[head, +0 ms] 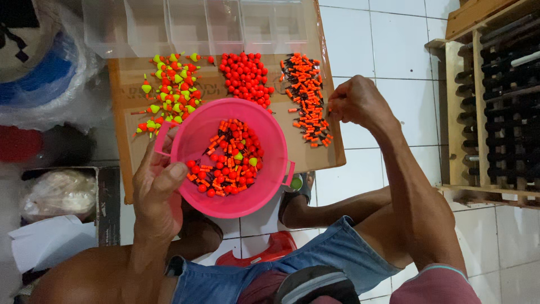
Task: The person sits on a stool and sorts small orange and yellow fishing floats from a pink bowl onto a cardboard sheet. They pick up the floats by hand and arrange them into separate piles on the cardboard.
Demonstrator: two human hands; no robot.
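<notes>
Pink bucket [194,138], round, holding mixed orange and red floats [228,157]. Left hand [154,188] clasps its rim. Right hand [357,101], fingers closed, touches orange-black floats [306,98]; contents indiscernible.

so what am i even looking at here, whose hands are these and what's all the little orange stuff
This is one view from a camera worn on a person's head, looking down at their own bare hands as they sit on a tiled floor. The left hand holds a pink bucket of mixed small floats by its rim. The right hand rests closed at the edge of the orange and black stick floats; what its grip holds is hidden. On the cardboard sheet also lie red round floats and yellow-green floats. A clear compartment box sits behind.
</notes>
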